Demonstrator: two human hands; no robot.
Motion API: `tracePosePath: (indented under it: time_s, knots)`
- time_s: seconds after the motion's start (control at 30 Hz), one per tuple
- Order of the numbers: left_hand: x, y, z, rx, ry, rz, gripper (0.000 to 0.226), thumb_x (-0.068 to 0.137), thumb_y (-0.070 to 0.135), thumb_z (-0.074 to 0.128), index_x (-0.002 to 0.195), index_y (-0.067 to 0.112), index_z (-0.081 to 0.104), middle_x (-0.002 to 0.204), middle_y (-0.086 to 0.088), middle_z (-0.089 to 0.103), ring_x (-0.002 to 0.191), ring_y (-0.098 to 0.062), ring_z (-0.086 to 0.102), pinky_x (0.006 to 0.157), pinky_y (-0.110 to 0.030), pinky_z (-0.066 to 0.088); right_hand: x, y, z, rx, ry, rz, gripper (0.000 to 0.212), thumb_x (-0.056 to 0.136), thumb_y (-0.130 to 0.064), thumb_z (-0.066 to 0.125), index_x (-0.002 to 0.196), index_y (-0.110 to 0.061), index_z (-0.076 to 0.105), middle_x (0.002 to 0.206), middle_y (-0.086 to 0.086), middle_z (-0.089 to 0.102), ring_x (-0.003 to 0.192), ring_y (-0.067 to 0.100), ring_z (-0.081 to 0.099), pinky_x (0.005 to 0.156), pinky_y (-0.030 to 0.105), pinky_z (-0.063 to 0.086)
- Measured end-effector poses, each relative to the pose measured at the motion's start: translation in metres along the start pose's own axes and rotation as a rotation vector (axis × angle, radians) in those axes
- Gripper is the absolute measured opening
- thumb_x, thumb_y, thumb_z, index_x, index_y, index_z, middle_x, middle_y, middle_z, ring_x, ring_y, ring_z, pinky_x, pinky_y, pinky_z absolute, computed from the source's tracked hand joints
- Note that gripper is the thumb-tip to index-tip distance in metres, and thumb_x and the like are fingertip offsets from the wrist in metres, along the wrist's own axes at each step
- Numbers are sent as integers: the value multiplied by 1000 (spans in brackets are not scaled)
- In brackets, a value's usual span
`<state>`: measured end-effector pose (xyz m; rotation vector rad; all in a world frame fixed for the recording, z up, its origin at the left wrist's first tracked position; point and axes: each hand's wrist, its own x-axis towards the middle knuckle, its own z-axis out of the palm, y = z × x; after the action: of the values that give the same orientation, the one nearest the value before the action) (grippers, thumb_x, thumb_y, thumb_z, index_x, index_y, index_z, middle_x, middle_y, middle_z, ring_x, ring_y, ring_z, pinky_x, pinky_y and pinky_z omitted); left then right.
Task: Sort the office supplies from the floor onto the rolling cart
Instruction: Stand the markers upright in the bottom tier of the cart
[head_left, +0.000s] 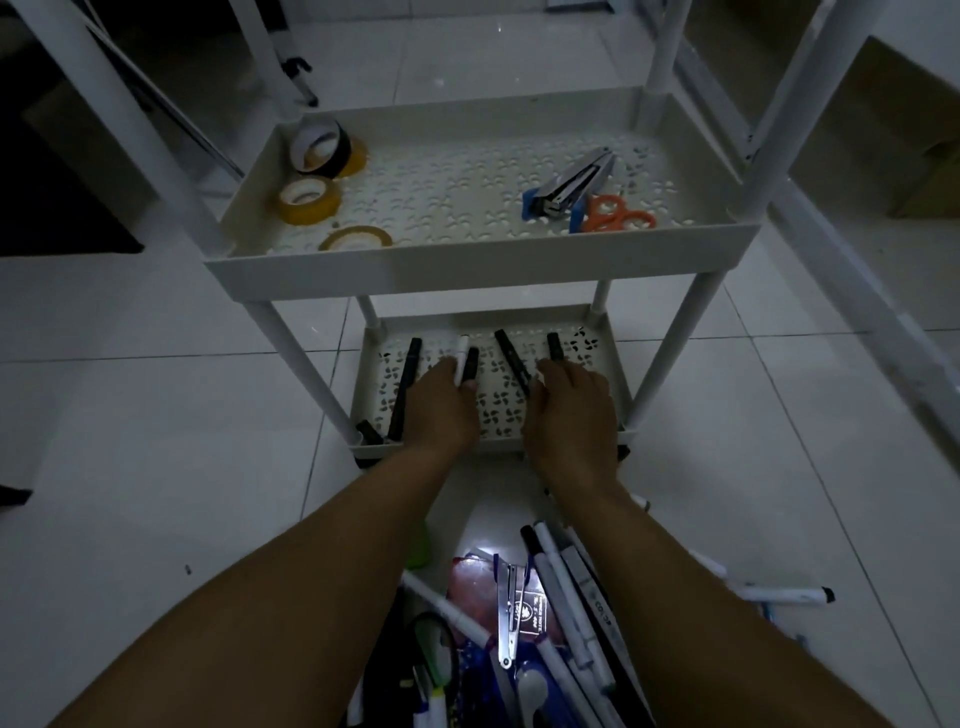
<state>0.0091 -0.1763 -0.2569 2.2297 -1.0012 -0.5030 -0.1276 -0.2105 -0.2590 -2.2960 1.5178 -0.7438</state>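
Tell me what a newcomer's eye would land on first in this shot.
First, both hands reaching into the cart's lower tray: the left hand holds a white marker, the right hand rests on black markers. Above, the upper tray shows tape rolls at left and orange scissors beside a stapler at right. Nearest the camera, a pile of markers covers the floor.

The left hand (439, 402) hid most of a white marker (462, 352); the right hand (574, 410) covered two black markers' lower ends. The picture's bottom edge cut off the floor pile (519, 634).
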Motion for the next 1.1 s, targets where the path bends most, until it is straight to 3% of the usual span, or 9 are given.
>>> tracePosePath:
  time_s: [0.07,0.2,0.37,0.47,0.6,0.67,0.83,0.93,1.1]
  knots:
    - [5,7,5,56,-13,18,27,98,27,53,114,6,61,111,-15,63,94,-22,56,69,-27,36,-21,5,-5,-4,92,-84,27,93,-13,56,117,-12,65,113,10,66,105,31,55,85,38,44]
    - [8,18,17,92,-68,3,45,95,35,58,128,4,54,127,-18,56,119,-31,51,96,-33,41,-52,30,-13,-113,145,-73,34,83,-15,63,116,-16,68,113,4,67,108,27,54,86,38,38]
    - [7,27,26,185,-83,-12,38,93,40,59,104,4,67,104,-13,68,93,-26,64,69,-26,42,-69,54,-19,-197,110,-131,40,82,-11,60,122,-11,66,128,7,62,122,28,50,94,41,36]
    - [4,35,29,155,-114,19,37,91,39,64,99,4,70,98,-12,70,91,-27,66,69,-25,42,-79,59,-21,-202,92,-80,42,84,-14,49,124,-11,63,137,9,54,127,29,45,96,43,35]
    - [3,47,33,155,-176,88,26,88,29,68,76,6,66,78,-8,65,82,-24,66,62,-22,39,-87,65,-21,-192,35,-70,46,88,-21,38,126,-10,61,142,12,49,130,30,45,97,45,39]
    - [4,49,34,142,-226,103,22,88,25,68,74,8,63,83,-9,68,84,-24,66,63,-21,40,-85,66,-24,-180,15,-76,51,85,-27,35,125,-9,61,142,12,50,128,31,46,96,46,40]
    - [1,50,29,153,-262,123,18,90,26,66,101,13,70,113,-9,69,105,-24,63,78,-20,41,-84,64,-31,-134,38,-95,50,82,-23,39,125,-8,61,136,11,55,125,30,49,94,44,42]
    - [-8,45,15,132,-207,118,41,92,26,63,131,13,58,130,-6,61,117,-22,57,96,-23,40,-91,65,-36,-77,129,-35,37,86,-8,51,120,-9,64,119,10,63,111,30,55,89,43,43]
    - [-50,38,-9,24,25,199,29,93,19,55,120,14,65,119,-4,67,105,-19,62,89,-22,44,-101,71,-56,-35,153,109,25,90,-6,61,112,-10,71,94,8,71,92,30,60,79,38,42]
